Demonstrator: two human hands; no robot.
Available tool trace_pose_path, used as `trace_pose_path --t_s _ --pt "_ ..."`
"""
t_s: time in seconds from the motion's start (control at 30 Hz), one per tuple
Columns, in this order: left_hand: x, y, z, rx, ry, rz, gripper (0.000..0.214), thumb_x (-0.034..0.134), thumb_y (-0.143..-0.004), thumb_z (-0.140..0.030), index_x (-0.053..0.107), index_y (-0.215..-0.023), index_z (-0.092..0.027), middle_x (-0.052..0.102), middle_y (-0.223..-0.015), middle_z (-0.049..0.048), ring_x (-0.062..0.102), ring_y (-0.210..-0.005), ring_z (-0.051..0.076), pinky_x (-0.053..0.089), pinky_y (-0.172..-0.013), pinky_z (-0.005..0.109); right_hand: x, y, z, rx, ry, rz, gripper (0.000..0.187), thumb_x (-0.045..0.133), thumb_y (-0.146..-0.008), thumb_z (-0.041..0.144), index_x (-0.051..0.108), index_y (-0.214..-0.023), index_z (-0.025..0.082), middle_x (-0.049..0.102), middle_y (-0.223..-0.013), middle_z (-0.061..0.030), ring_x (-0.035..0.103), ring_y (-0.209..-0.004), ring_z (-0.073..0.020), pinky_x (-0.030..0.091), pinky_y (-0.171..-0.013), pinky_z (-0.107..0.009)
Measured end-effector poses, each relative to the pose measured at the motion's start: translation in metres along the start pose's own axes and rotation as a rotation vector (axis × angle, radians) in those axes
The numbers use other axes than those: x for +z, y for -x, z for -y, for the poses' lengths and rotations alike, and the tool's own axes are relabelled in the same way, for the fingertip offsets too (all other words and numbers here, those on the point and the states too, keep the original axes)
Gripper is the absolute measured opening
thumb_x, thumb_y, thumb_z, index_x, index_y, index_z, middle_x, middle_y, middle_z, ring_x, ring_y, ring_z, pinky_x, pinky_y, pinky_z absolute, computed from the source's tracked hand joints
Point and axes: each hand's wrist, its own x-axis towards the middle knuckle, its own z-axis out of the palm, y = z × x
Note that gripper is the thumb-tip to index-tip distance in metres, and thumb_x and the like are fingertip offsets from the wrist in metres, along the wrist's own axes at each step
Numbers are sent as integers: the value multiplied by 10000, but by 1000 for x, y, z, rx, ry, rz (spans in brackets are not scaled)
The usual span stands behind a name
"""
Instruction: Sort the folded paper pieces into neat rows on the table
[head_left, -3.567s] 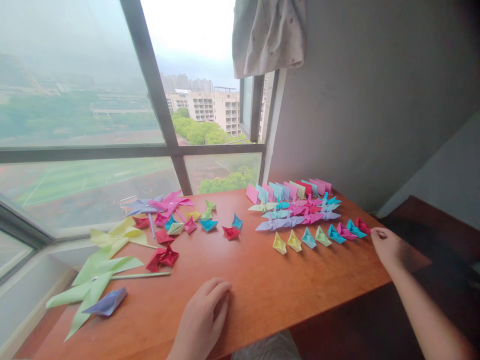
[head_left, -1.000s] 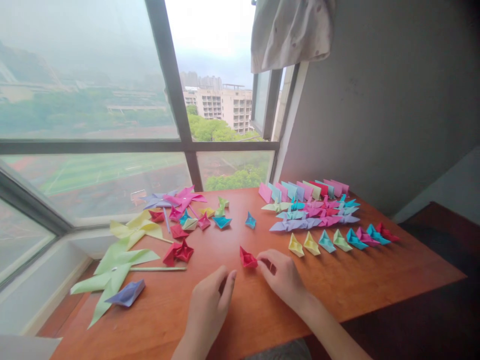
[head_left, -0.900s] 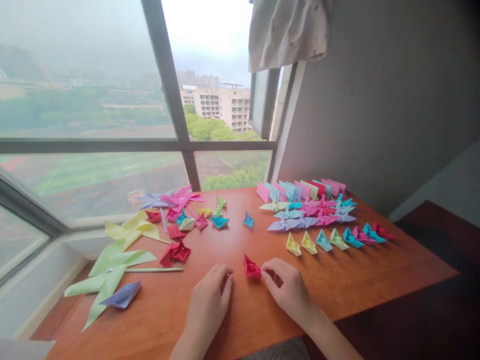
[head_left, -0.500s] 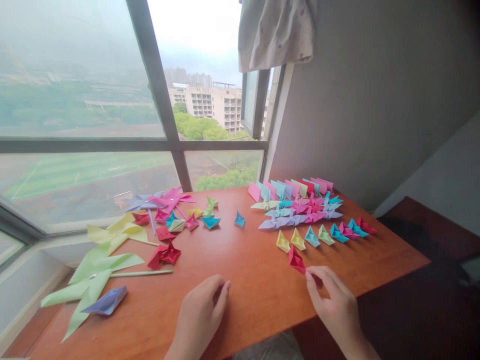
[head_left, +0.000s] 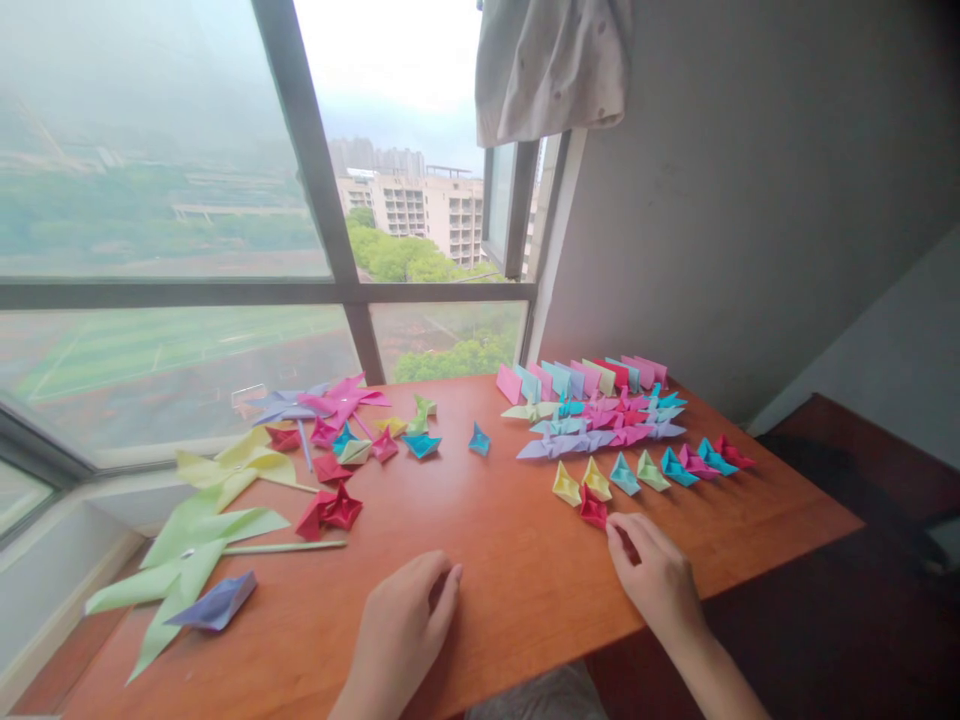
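Between the thumb and fingertips of my right hand (head_left: pixel 652 565) is the near corner of a red paper boat (head_left: pixel 593 507). That boat is just in front of a yellow paper boat (head_left: pixel 597 479), at the left part of a row of boats running to a dark red boat (head_left: pixel 733 453). My left hand (head_left: pixel 409 625) rests on the wooden table (head_left: pixel 517 590) near its front edge, fingers curled in and thumb against them. Whether anything is inside that curl is hidden.
Folded paper cranes (head_left: pixel 600 420) and upright paper cards (head_left: pixel 581 377) stand behind the boat row. To the left lie paper pinwheels (head_left: pixel 187 550), a purple boat (head_left: pixel 214 603) and several loose boats (head_left: pixel 341 508). A lone blue boat (head_left: pixel 479 440) sits mid-table. Windows line the back.
My right hand has moved a little away from me with the red paper boat, bringing it up close to the yellow boat. The left hand has stayed put.
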Motion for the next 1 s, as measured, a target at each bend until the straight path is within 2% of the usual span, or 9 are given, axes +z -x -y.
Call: trace_pose_path --t_s 0.23,0.37,0.5,0.57,0.63,0.73,0.8,0.9,1.0 --pt "-2 1 -2 -18 23 14 295 443 -941 -321 544 -683 -217 639 -666 11 610 -614 166 401 -574 240 4 -1 -2 -12 4 -9 171 493 -943 251 656 -968 205 692 -860 -57 668 -758 -165 514 -729 -274" --pt "-3 0 -4 -29 102 1 253 440 -939 -299 581 -746 -217 642 -699 11 611 -635 161 422 -589 238 1 -1 1 -1 -16 -22 192 504 -942 271 664 -1022 202 704 -867 -65 678 -724 -167 527 -667 -262" --pt "-17 -4 12 -113 113 -144 194 437 -935 -280 622 -936 -222 657 -792 8 607 -618 141 448 -608 234 -2 -1 12 -32 -36 -79 203 522 -933 267 666 -1069 220 723 -912 -70 701 -769 -186 546 -699 -280" --pt "-32 -6 27 -220 -33 -261 195 452 -928 -288 618 -1009 -222 675 -890 25 631 -663 154 450 -613 244 -1 0 20 -60 -77 -81 202 526 -933 248 656 -1086 227 726 -940 -70 706 -809 -193 551 -731 -290" --pt "-48 -6 43 -321 -236 -322 211 463 -932 -314 610 -1045 -213 683 -988 53 664 -756 193 446 -618 262 1 0 31 -89 -132 -66 200 525 -935 230 645 -1095 229 727 -947 -67 706 -823 -190 554 -749 -294" --pt "-64 -7 57 -394 -439 -263 266 468 -941 -385 606 -1071 -199 703 -976 73 686 -807 245 441 -617 286 8 -1 46 -121 -208 -42 200 516 -936 205 642 -1091 223 726 -928 -62 704 -827 -185 559 -755 -290" --pt "-67 -8 59 -395 -487 -182 288 465 -943 -399 597 -1101 -197 712 -966 74 693 -801 250 441 -614 290 12 -3 55 -126 -248 -23 199 511 -936 197 645 -1081 218 724 -914 -61 703 -826 -185 562 -754 -292" --pt "-65 -13 56 -362 -511 -90 236 439 -952 -329 598 -1060 -192 702 -1013 77 693 -840 246 438 -608 285 16 -3 63 -105 -289 -11 194 506 -937 199 649 -1068 214 722 -914 -66 702 -829 -188 567 -753 -295" --pt "-63 -17 54 -353 -496 -77 212 399 -957 -244 604 -976 -193 694 -1009 72 688 -863 240 433 -606 279 17 -2 67 -78 -314 -2 194 501 -940 204 654 -1060 213 720 -910 -67 702 -832 -189 569 -755 -296"
